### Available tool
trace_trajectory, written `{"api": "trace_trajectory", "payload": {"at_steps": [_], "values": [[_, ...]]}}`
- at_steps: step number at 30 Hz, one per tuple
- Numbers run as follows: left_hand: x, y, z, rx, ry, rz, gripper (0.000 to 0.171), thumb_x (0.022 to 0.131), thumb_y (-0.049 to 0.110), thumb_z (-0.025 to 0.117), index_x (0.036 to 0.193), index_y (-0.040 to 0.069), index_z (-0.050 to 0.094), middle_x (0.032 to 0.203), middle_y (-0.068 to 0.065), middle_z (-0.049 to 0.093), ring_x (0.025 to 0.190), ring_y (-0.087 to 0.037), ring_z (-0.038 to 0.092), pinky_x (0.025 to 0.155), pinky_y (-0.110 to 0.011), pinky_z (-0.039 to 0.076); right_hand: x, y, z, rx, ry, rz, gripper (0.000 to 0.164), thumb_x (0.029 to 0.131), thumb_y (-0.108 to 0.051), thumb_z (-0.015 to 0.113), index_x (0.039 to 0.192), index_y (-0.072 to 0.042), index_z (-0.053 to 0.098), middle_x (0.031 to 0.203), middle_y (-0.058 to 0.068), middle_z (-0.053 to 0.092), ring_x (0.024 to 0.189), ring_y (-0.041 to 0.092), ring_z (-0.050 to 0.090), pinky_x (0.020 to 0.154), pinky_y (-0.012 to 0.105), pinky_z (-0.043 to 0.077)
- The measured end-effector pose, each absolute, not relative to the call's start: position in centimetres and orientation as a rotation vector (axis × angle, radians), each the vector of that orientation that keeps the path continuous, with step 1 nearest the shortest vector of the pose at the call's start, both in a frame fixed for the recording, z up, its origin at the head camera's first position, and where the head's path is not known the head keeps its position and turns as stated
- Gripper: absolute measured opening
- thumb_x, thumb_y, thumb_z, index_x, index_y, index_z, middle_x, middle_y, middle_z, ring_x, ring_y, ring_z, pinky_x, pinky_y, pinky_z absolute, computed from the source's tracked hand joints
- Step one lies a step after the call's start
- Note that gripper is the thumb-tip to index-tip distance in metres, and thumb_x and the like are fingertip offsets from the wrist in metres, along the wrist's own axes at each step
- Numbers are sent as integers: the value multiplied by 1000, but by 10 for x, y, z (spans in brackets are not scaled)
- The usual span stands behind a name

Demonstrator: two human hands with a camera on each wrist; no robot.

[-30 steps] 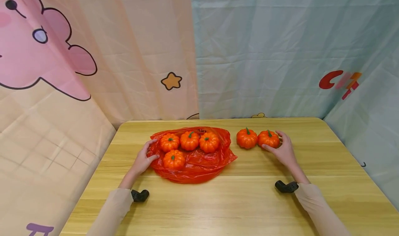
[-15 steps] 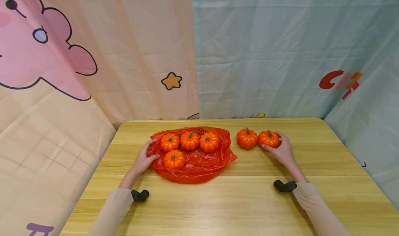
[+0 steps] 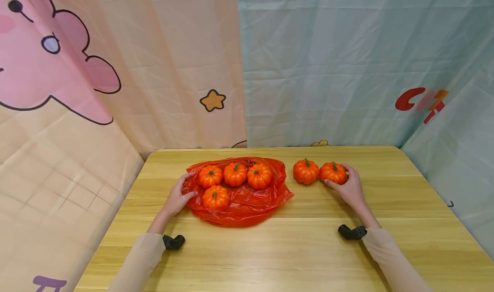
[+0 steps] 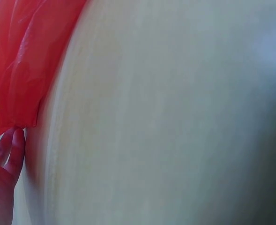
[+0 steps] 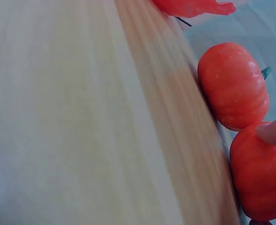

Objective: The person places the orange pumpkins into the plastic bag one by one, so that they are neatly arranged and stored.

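Observation:
A red plastic bag (image 3: 247,218) lies spread flat left of centre, with several small orange pumpkins (image 3: 216,197) resting on it. At its left edge my left hand (image 3: 176,199) holds the bag by the rim, thumb and fingers apart; the left wrist view shows the fingertips against the red plastic (image 4: 32,61). On the right, my right hand (image 3: 352,189) grips a pumpkin (image 3: 333,173) from its right side, thumb in front and fingers behind. That pumpkin sits on the table, touching another pumpkin (image 3: 305,172) to its left.
The wooden table (image 3: 254,257) has its far edge just behind the bag and pumpkins. A printed curtain (image 3: 308,77) hangs behind it and along both sides. A black wrist camera (image 3: 173,242) is strapped to the left wrist, another camera (image 3: 352,232) to the right.
The right wrist has shifted slightly to the left, while the right hand stays on the same pumpkin. The left hand, the bag and the other pumpkins keep their places.

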State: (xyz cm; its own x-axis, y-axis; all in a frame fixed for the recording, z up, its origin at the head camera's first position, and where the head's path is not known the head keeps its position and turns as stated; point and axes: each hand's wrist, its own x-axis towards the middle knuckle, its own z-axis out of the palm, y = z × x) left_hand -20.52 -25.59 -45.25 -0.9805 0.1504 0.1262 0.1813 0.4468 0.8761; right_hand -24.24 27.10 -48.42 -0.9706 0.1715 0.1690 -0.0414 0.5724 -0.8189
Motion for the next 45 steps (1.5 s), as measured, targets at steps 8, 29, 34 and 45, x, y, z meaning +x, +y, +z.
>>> {"api": "trace_trajectory", "payload": {"at_steps": [8, 29, 34, 45], "values": [[-201, -253, -446, -318, -2653, -1581, 59, 87, -8, 55, 141, -8, 33, 143, -31, 38, 127, -47, 44, 106, -59, 34, -234, 267, -482, -140, -2543, 1334, 81, 79, -22, 77, 143, 3, 34, 141, 31, 34, 123, 44, 38, 103, 59, 35], [-219, -269, -480, -321, -2624, -1609, 61, 88, -3, 58, 144, 3, 34, 146, -24, 39, 129, -43, 44, 107, -57, 34, -211, 247, -466, -137, -2470, 1305, 81, 77, -22, 79, 142, 0, 37, 140, 25, 38, 115, 36, 44, 90, 36, 40], [-218, -268, -479, -321, -2619, -1623, 61, 88, -3, 59, 144, 3, 34, 147, -24, 38, 130, -43, 43, 108, -58, 33, -206, 240, -461, -127, -2442, 1309, 80, 76, -22, 80, 141, -1, 38, 139, 23, 39, 115, 34, 45, 85, 18, 36], [-218, -269, -480, -322, -2617, -1616, 62, 88, -2, 60, 144, 3, 34, 146, -25, 38, 130, -44, 43, 108, -58, 33, -199, 221, -452, -36, -2398, 1354, 78, 75, -19, 81, 139, 0, 40, 138, 22, 41, 115, 36, 47, 85, 12, 35]]}}
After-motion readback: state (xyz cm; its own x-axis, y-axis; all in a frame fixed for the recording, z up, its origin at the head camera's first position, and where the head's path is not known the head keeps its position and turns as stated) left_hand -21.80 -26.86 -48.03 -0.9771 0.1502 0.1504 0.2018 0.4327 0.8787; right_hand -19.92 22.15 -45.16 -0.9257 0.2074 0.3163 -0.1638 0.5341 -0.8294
